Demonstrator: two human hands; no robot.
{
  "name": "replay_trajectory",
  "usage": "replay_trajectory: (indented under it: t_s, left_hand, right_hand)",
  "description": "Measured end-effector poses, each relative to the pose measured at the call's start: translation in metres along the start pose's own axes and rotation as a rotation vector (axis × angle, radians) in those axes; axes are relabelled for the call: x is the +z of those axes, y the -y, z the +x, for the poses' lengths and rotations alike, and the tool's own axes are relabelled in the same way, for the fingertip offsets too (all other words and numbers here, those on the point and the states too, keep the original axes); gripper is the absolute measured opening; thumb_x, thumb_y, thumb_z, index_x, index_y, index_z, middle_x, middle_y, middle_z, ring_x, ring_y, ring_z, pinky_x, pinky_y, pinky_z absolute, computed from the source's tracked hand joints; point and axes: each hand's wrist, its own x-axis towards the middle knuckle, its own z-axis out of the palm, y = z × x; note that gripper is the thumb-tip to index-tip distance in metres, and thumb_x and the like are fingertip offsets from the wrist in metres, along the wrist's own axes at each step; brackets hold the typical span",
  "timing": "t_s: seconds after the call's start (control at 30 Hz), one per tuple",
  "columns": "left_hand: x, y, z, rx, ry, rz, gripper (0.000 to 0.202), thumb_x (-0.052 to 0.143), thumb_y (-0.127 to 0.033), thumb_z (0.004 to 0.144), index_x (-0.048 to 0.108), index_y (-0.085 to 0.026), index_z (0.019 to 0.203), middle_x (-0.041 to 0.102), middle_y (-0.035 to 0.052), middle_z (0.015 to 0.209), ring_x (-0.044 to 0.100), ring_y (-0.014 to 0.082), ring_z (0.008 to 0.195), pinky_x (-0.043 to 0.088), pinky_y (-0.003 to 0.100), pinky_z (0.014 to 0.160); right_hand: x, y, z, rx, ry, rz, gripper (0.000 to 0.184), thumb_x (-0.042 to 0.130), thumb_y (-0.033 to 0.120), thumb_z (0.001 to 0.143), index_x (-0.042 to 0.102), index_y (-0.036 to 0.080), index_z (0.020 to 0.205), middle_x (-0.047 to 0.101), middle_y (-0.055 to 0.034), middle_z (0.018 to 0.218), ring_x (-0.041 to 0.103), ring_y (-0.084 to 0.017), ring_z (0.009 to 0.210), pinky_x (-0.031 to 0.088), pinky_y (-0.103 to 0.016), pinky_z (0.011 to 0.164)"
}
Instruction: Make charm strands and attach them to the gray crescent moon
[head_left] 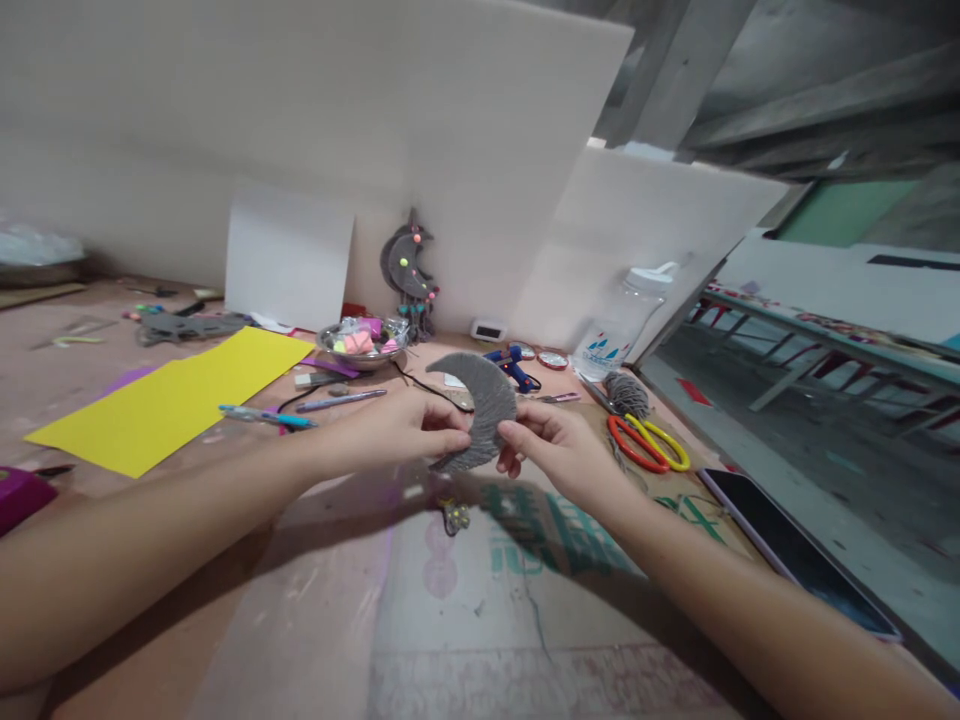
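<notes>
Both hands hold a grey crescent moon (484,395) above the table, its surface covered in what looks like wound yarn. My left hand (424,425) pinches the lower inner edge between thumb and fingers. On the outer right edge, my right hand (551,440) grips it the same way. Below the crescent, a small yellowish trinket (454,516) lies on the printed cardboard (540,600). Against the back panel hangs or leans a similar grey moon ornament (409,265) with coloured beads and dangling pieces.
Left are yellow paper (172,400) and a blue pen (266,416). Behind stand a metal bowl (364,357) of small packets, a blue glue gun (514,368) and a water bottle (622,325). Scissors (649,443), a grey yarn ball (627,394) and a phone (799,550) lie right.
</notes>
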Motion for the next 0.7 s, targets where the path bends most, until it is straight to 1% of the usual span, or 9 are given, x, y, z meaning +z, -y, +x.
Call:
replay_trajectory:
  t_s: [0.1, 0.2, 0.3, 0.37, 0.43, 0.53, 0.6, 0.63, 0.7]
  left_hand:
    - [0.001, -0.003, -0.001, -0.001, 0.010, -0.013, 0.019, 0.048, -0.031, 0.084, 0.059, -0.018, 0.074, 0.059, -0.0010, 0.068, 0.053, 0.0134, 0.064, 0.038, 0.022, 0.060]
    - [0.003, -0.006, -0.002, 0.002, -0.012, -0.031, 0.017, 0.046, -0.029, 0.085, 0.059, -0.018, 0.080, 0.062, -0.0002, 0.074, 0.057, 0.0143, 0.069, 0.040, 0.023, 0.063]
    - [0.008, -0.010, -0.004, 0.010, -0.059, -0.036, 0.017, 0.049, -0.029, 0.085, 0.062, -0.019, 0.087, 0.066, 0.0012, 0.080, 0.059, 0.0153, 0.072, 0.041, 0.023, 0.063]
    - [0.011, -0.014, -0.006, 0.016, -0.098, -0.021, 0.019, 0.051, -0.032, 0.084, 0.063, -0.018, 0.085, 0.066, 0.0016, 0.078, 0.059, 0.0152, 0.070, 0.041, 0.023, 0.060]
    - [0.013, -0.019, -0.008, 0.025, -0.112, 0.004, 0.022, 0.050, -0.033, 0.085, 0.063, -0.016, 0.079, 0.065, 0.0014, 0.073, 0.058, 0.0144, 0.066, 0.040, 0.022, 0.058]
    - [0.013, -0.026, -0.010, 0.042, -0.093, 0.032, 0.020, 0.047, -0.023, 0.084, 0.064, -0.015, 0.081, 0.065, 0.0000, 0.073, 0.058, 0.0134, 0.068, 0.040, 0.021, 0.060]
    - [0.012, -0.028, -0.010, 0.044, -0.076, 0.022, 0.019, 0.047, -0.017, 0.081, 0.066, -0.016, 0.085, 0.065, -0.0010, 0.076, 0.058, 0.0131, 0.071, 0.041, 0.020, 0.062]
    - [0.011, -0.027, -0.009, 0.043, -0.067, 0.007, 0.019, 0.047, -0.017, 0.080, 0.066, -0.016, 0.086, 0.066, -0.0010, 0.077, 0.059, 0.0132, 0.072, 0.041, 0.020, 0.062]
    - [0.011, -0.022, -0.007, 0.032, -0.051, -0.026, 0.019, 0.049, -0.023, 0.083, 0.066, -0.016, 0.086, 0.065, -0.0002, 0.077, 0.059, 0.0136, 0.071, 0.041, 0.020, 0.061]
  right_hand:
    - [-0.001, 0.000, -0.001, -0.005, 0.059, 0.043, 0.035, 0.059, 0.051, 0.080, 0.061, 0.017, 0.079, 0.061, -0.0004, 0.062, 0.059, -0.012, 0.056, 0.050, -0.026, 0.056]
    - [0.000, 0.000, -0.003, -0.008, 0.129, 0.124, 0.041, 0.051, 0.056, 0.084, 0.063, 0.017, 0.088, 0.062, -0.0031, 0.069, 0.061, -0.014, 0.061, 0.050, -0.029, 0.057]
    - [0.006, -0.001, -0.004, 0.004, 0.138, 0.142, 0.036, 0.056, 0.051, 0.082, 0.062, 0.019, 0.098, 0.063, -0.0017, 0.075, 0.059, -0.012, 0.061, 0.050, -0.028, 0.060]
    - [0.013, -0.003, -0.005, 0.044, 0.107, 0.132, 0.033, 0.062, 0.045, 0.078, 0.061, 0.020, 0.100, 0.062, -0.0007, 0.079, 0.055, -0.010, 0.059, 0.047, -0.026, 0.058]
    - [0.017, -0.004, -0.005, 0.057, 0.058, 0.116, 0.030, 0.067, 0.038, 0.074, 0.060, 0.019, 0.096, 0.062, -0.0010, 0.081, 0.054, -0.011, 0.062, 0.045, -0.025, 0.057]
    - [0.018, -0.005, -0.005, 0.027, -0.047, 0.079, 0.024, 0.068, 0.036, 0.072, 0.057, 0.017, 0.082, 0.059, 0.0001, 0.073, 0.054, -0.012, 0.063, 0.043, -0.024, 0.057]
    - [0.015, -0.006, -0.004, 0.039, -0.108, 0.055, 0.026, 0.065, 0.040, 0.073, 0.052, 0.018, 0.076, 0.053, 0.0036, 0.063, 0.049, -0.009, 0.053, 0.038, -0.023, 0.049]
    - [0.013, -0.007, -0.004, 0.056, -0.121, 0.041, 0.028, 0.064, 0.042, 0.075, 0.049, 0.018, 0.074, 0.049, 0.0054, 0.058, 0.045, -0.008, 0.048, 0.035, -0.022, 0.045]
    - [0.009, -0.008, -0.003, 0.077, -0.096, -0.006, 0.030, 0.060, 0.045, 0.077, 0.046, 0.019, 0.071, 0.046, 0.0071, 0.050, 0.042, -0.008, 0.042, 0.031, -0.022, 0.042]
